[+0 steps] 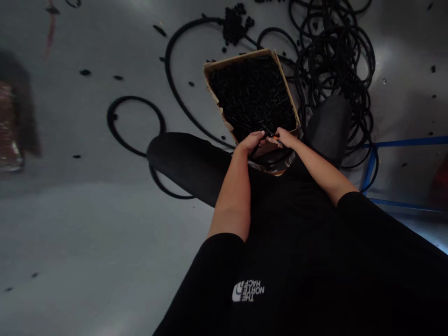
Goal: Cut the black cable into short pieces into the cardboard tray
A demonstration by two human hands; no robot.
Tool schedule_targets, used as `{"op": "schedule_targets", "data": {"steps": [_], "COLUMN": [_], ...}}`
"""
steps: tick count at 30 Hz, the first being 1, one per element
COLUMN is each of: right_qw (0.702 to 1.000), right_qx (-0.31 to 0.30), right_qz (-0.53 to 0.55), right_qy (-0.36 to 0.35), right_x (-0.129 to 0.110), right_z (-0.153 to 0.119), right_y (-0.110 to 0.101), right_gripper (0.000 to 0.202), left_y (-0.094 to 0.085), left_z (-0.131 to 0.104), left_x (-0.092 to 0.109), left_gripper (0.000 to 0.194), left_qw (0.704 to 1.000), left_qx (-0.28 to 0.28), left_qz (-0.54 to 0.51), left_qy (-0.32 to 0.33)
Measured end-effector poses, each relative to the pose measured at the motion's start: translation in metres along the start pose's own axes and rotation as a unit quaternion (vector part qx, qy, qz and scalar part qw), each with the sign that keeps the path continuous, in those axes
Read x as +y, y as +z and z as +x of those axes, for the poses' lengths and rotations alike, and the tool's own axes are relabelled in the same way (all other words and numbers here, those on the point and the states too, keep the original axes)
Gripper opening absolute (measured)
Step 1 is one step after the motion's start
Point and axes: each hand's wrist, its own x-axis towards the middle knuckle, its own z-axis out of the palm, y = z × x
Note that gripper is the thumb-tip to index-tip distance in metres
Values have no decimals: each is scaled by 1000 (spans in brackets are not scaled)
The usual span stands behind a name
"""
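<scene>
sitting on the floor (87,219) with legs spread, the person keeps a cardboard box (245,63) between the knees, close enough that both hands work right at its near edge. the left hand (250,141) is curled shut around a short black hose piece (266,132); the right hand (286,138) closes on the same piece together with what looks like an orange-handled tool, too small to make out. the hose piece sits just above the box's near rim, its long axis slanting from upper left toward the lower right, running from one hand into the other. holding it there probably lets anything dropped land among the black cut pieces (254,95) filling the box. a tangle of black hose coils (332,56) lies just beyond the right knee, and single loops and scraps lie scattered on the floor.
</scene>
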Motion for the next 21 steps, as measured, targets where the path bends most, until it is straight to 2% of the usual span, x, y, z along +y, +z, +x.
{"op": "schedule_targets", "data": {"steps": [1,3,7,9,13,18,21], "right_qw": [1000,1000,996,989,971,964,966], "right_qx": [-2,18,58,55,45,36,42], "right_qz": [-6,-22,-72,-127,-216,-235,-230], "right_qy": [-3,-7,-16,-45,-97,-119,-112], "right_x": [-1,-3,-1,3,12,13,11], "right_z": [-1,-1,2,4,7,6,8], "right_y": [-1,-4,-4,0,8,13,13], "right_gripper": [41,37,31,30,35,38,35], "left_y": [-2,-5,-14,-17,-14,-3,-3], "left_z": [1,5,16,20,17,15,19], "left_x": [0,-1,-5,-7,-8,-10,-14], "left_gripper": [50,51,50,47,43,40,38], "left_qw": [1000,1000,981,969,966,971,969], "left_qx": [-16,17,187,234,238,203,200], "left_qz": [-1,-1,-34,-56,-43,24,50], "left_qy": [-23,-25,24,53,87,124,136]}}
